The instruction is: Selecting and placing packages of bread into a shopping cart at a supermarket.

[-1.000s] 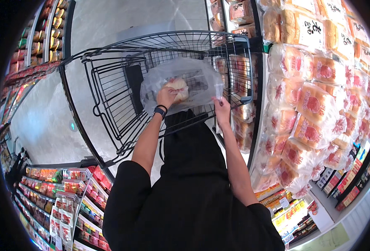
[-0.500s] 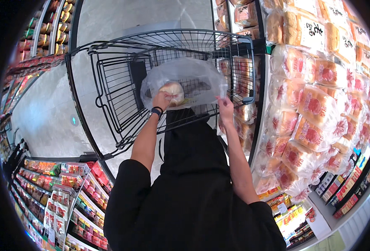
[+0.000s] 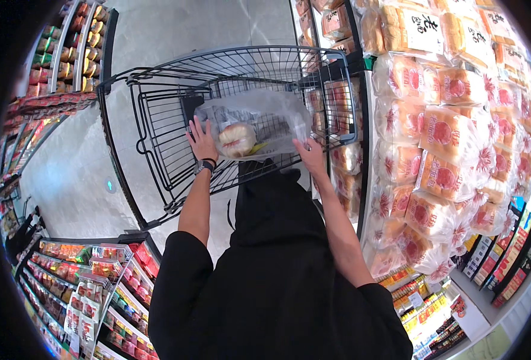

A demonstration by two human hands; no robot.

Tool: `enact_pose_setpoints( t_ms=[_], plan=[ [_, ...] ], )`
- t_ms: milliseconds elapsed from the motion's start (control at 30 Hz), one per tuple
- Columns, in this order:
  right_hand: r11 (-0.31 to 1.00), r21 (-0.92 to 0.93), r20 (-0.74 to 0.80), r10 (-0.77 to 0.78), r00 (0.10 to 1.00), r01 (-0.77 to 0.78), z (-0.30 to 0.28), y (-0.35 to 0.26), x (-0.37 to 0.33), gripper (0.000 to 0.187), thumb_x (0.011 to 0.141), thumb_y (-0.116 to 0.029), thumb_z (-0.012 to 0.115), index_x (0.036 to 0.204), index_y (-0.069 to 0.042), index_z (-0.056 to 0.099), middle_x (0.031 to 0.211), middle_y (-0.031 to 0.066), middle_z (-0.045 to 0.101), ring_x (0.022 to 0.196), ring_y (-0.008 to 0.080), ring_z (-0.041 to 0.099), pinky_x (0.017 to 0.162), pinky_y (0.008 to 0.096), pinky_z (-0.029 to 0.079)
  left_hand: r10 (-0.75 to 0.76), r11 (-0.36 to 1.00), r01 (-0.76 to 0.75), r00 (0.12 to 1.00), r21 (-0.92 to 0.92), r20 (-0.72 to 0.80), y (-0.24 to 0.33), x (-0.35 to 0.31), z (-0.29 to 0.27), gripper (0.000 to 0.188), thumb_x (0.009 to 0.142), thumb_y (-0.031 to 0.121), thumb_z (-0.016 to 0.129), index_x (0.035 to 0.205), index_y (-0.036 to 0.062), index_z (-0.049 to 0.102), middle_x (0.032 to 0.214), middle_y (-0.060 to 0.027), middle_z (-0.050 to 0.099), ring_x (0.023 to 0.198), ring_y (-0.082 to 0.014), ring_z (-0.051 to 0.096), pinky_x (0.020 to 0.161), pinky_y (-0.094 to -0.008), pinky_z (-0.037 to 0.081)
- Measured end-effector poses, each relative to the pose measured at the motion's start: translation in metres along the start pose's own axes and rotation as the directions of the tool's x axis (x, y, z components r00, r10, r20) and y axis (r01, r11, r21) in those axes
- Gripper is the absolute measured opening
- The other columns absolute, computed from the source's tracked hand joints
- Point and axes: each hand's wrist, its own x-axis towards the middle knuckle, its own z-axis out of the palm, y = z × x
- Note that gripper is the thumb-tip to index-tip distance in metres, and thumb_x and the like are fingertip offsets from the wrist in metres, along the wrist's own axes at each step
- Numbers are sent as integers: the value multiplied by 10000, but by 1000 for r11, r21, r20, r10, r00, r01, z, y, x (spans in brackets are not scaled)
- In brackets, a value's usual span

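A clear plastic bag (image 3: 276, 116) is spread over the wire shopping cart (image 3: 352, 99) in front of me. Inside its left part lies a pale, round bread bun (image 3: 238, 141) with a browned top and red marks. My left hand (image 3: 203, 143), a dark watch on its wrist, is open, fingers spread, at the bag's left end beside the bun. At the opposite end, my right hand (image 3: 310, 156) pinches the bag's near right corner between thumb and fingers.
Bagged sliced loaves (image 3: 439, 135) are piled high on the display to the right. Shelves of packaged food (image 3: 88, 282) stand at lower left, with a rack of small packs (image 3: 67, 54) at upper left. Grey floor tiles (image 3: 67, 156) run left of the cart.
My left hand has let go of the bun and moved left, fingers now spread. The bun sits slightly lower and further left in the bag. My right hand has shifted a little left.
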Motion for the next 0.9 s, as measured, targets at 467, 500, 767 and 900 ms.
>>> enact_pose_setpoints(
  t_ms=[467,500,767,900],
  plan=[
    [908,410,-146,-31,989,89,-22,15,-23,210,947,-43,606,1150,10,602,1006,62,660,984,131,631,905,265,492,-377,797,297,925,-526,-48,43,-22,-43,927,715,182,723,1518,64,274,1590,-256,196,1493,-427,154,1175,-623,145],
    [911,396,-154,-57,986,114,-27,19,-28,207,953,-39,592,1154,9,600,1034,68,653,987,136,632,905,273,498,-327,810,243,943,-534,-68,55,-20,-54,927,715,182,723,1518,64,274,1590,-256,196,1493,-427,154,1175,-623,145],
    [867,489,-178,-10,984,97,-84,45,-97,166,987,-49,532,1118,22,605,1011,69,661,968,143,648,895,289,516,-12,657,-338,889,-674,-457,172,-2,-144,768,747,102,708,1427,-20,373,1452,-252,365,1361,-428,340,1157,-508,245],
    [854,499,-259,-14,966,147,-111,90,-138,161,990,-48,523,1107,27,602,1019,75,666,947,152,661,876,288,518,374,193,-597,778,-779,-504,287,-1,-243,584,813,41,663,1363,9,470,1353,-172,490,1287,-342,454,1077,-434,369]
  ],
)
